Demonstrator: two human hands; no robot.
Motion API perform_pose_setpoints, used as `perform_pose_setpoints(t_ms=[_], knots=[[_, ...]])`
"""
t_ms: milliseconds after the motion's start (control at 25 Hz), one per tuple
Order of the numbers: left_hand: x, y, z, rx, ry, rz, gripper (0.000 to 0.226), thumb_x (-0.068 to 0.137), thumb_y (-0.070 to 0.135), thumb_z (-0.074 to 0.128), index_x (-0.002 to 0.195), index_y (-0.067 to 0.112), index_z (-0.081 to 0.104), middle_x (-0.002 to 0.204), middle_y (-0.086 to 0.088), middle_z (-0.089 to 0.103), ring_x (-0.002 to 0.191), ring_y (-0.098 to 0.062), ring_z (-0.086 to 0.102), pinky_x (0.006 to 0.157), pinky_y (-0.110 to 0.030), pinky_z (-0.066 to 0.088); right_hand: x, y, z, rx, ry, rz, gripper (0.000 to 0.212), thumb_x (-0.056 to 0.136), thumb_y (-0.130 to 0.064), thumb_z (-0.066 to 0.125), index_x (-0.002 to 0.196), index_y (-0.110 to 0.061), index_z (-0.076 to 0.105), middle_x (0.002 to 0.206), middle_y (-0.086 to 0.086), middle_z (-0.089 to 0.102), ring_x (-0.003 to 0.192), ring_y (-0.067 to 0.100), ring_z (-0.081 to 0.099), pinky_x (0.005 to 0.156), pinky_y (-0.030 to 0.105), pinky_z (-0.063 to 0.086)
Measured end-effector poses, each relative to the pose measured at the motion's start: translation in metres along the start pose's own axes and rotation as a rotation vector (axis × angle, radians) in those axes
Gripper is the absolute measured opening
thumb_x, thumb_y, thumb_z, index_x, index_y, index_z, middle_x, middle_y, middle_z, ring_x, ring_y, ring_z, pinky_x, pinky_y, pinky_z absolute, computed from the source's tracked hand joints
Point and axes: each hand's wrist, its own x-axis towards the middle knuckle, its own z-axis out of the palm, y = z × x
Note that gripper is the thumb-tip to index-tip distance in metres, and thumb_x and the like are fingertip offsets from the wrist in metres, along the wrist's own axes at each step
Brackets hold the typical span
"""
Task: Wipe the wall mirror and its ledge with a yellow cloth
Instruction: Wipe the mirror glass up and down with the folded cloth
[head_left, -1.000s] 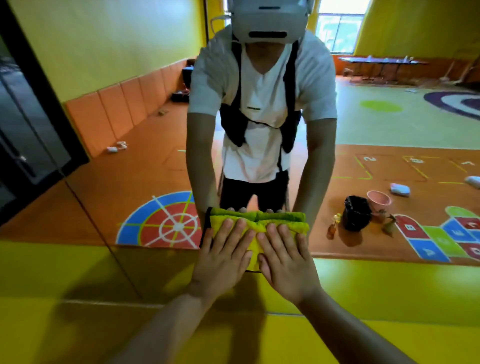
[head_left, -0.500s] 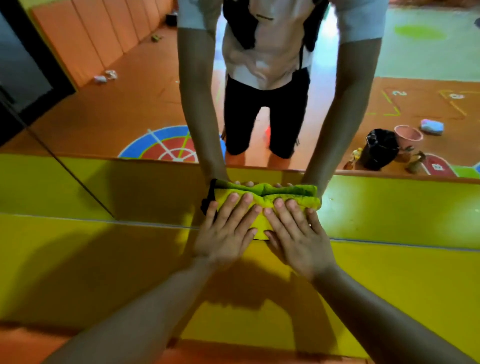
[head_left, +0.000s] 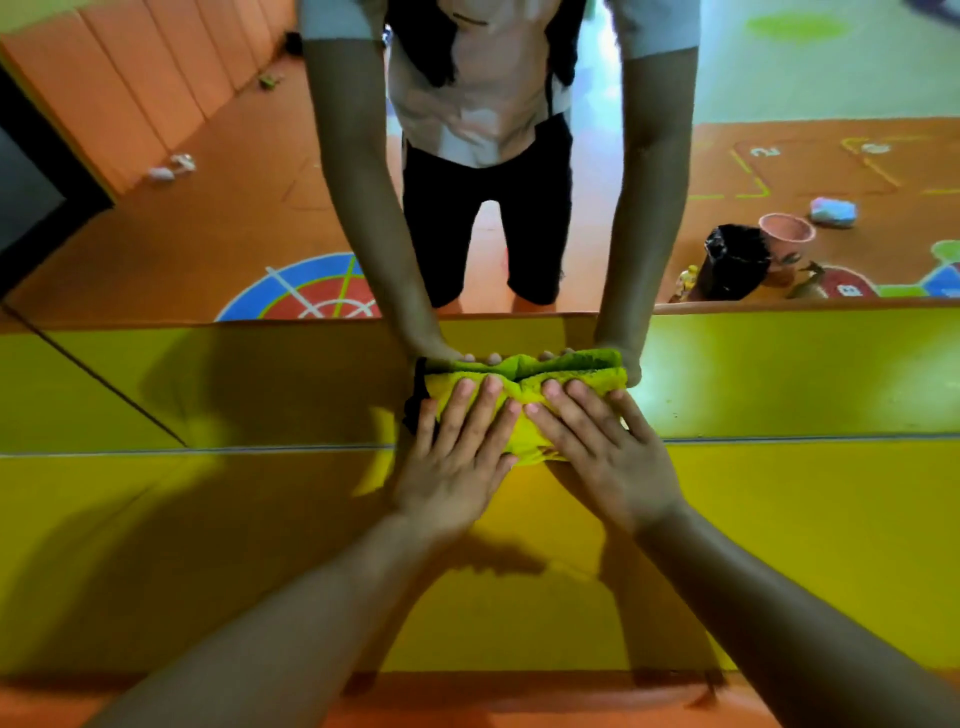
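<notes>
A folded yellow cloth (head_left: 530, 441) lies against the lowest part of the wall mirror (head_left: 208, 218), right where the glass meets the yellow ledge (head_left: 805, 545). My left hand (head_left: 457, 457) presses flat on the cloth's left half, fingers straight. My right hand (head_left: 597, 452) presses on its right half the same way, next to the left. A dark edge of the cloth shows at its left end. The mirror shows the reflection of the cloth, both hands and my arms.
Reflected in the mirror are a black bin bag (head_left: 737, 262), a pink bucket (head_left: 787, 234) and a small blue pack (head_left: 834, 212) on the orange floor behind me. A mirror panel seam (head_left: 104, 384) runs diagonally at left. Orange floor (head_left: 519, 701) lies below the ledge.
Both hands have slid the cloth down the mirror to its bottom edge at the ledge. The view has tilted downward and closer.
</notes>
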Motion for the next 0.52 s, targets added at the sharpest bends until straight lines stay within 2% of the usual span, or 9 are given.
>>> perform_pose_setpoints(t_ms=[240,400,520], knots=[[0.021,0.031,0.001,-0.046,0.007,-0.065,0.079,0.103,0.051,0.032,0.164,0.017,-0.005,0.172,-0.007,-0.012,0.159,-0.029,-0.009,0.126,-0.051,-0.011,-0.007,0.015,-0.006,0.041,0.034,0.102,0.069,0.1,-0.056,0.054,0.158,-0.023,0.036,0.17,0.0,0.021,0.156,0.017,0.023,0.126,0.043,0.016],[0.053,0.017,-0.023,-0.042,0.069,-0.075,0.076,0.104,0.049,0.032,0.165,0.018,-0.003,0.172,-0.004,-0.011,0.159,-0.025,-0.008,0.127,-0.049,-0.01,0.018,0.017,-0.02,0.01,0.089,0.174,0.065,0.106,-0.051,0.042,0.162,-0.021,0.025,0.171,0.003,0.015,0.157,0.022,0.018,0.127,0.047,0.011],[0.1,-0.001,-0.065,-0.066,0.115,-0.095,0.074,0.106,0.047,0.032,0.165,0.018,-0.001,0.173,-0.003,-0.009,0.159,-0.025,-0.006,0.127,-0.049,-0.008,0.063,0.041,-0.053,-0.009,0.138,0.2,0.063,0.108,-0.049,0.038,0.162,-0.02,0.025,0.171,0.005,0.015,0.157,0.025,0.018,0.127,0.049,0.011]])
